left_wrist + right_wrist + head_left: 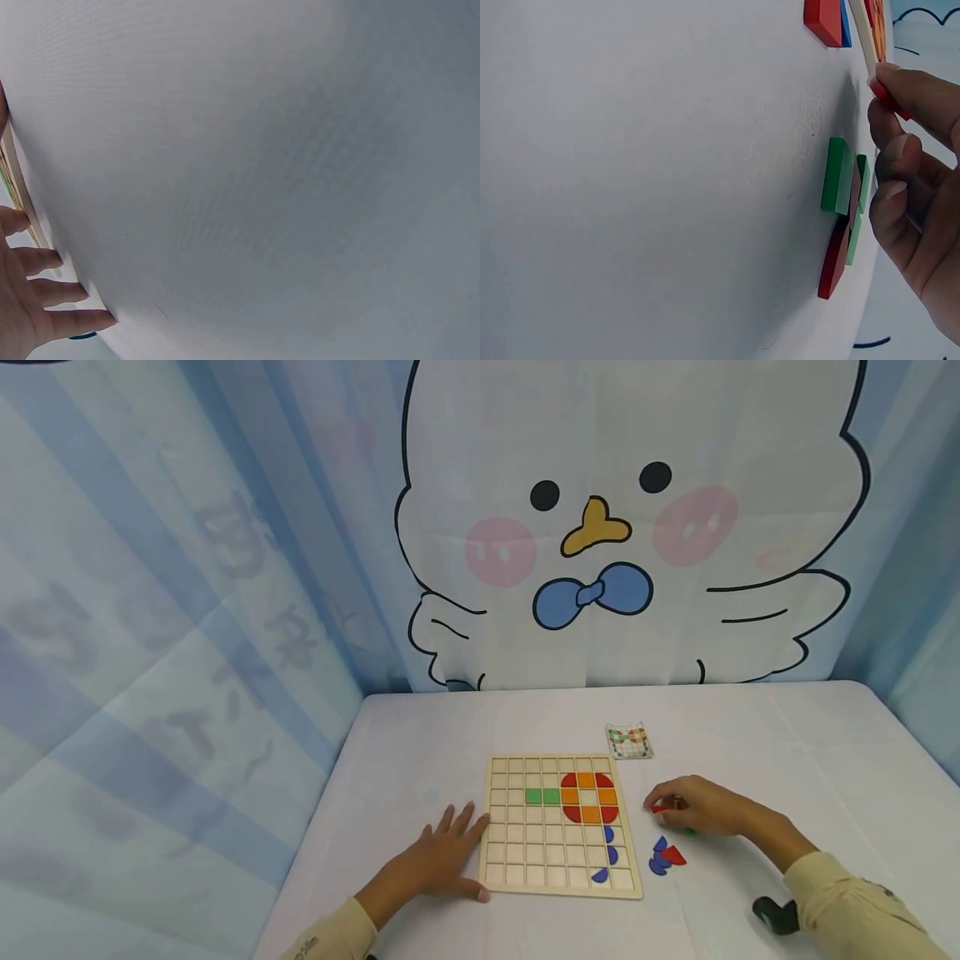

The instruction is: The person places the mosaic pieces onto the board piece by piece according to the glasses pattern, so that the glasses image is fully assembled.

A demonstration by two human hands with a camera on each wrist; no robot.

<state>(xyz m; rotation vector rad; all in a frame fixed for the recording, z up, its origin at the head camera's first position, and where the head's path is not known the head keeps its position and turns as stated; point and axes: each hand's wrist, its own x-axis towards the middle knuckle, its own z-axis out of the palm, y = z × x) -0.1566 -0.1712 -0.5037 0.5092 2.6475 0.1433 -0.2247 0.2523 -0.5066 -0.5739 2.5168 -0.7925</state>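
Observation:
A wooden grid board (525, 864) lies on the table, with red quarter-round and orange square tiles forming a ring at its upper right. Two green square tiles (542, 797) sit in a row left of the ring; several blue half-round pieces (608, 834) lie below it. My left hand (444, 857) rests with spread fingers at the board's left edge. Right of the board, my right hand (701, 804) pinches a red piece (889, 99) between thumb and forefinger, just above the table. Below that hand in the right wrist view lie green blocks (838, 176) and dark red pieces (832, 262).
A small pattern card (630, 741) lies behind the board's far right corner. A loose pile of blue pieces (658, 866) and a red piece (674, 856) is right of the board. Near the right sleeve is a dark object (776, 916). A printed curtain (585, 652) stands behind the table.

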